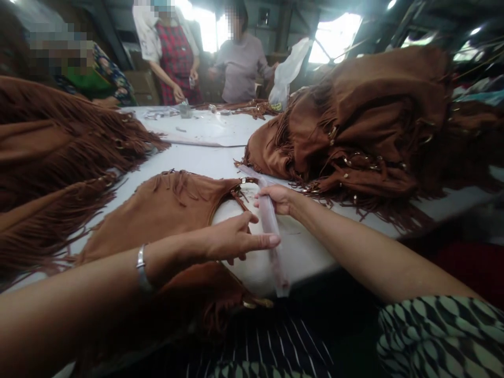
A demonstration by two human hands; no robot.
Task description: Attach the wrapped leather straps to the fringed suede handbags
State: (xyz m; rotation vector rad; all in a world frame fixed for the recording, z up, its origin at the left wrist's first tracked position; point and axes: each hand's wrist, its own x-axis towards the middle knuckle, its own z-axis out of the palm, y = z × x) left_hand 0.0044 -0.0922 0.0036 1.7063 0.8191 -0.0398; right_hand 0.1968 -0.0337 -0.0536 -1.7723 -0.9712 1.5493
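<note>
My right hand (279, 198) is closed around a long translucent plastic sleeve (270, 216), which runs from near the brown pile down to the table's front edge. My left hand (238, 236) reaches over the opening of a brown fringed bag (157, 210), its thumb stretched out across the sleeve and its fingers apart. Whether the thumb touches the plastic I cannot tell. The bag lies flat on the white table (189, 157), with a gold-coloured buckle (244, 180) at its strap. Its lower part is partly hidden under my left forearm.
A heap of brown fringed bags (354, 126) with metal fittings rises at the right. More fringed brown pieces (51, 152) lie at the left. Across the table are several people, small items and a whitish plastic bag (289, 73).
</note>
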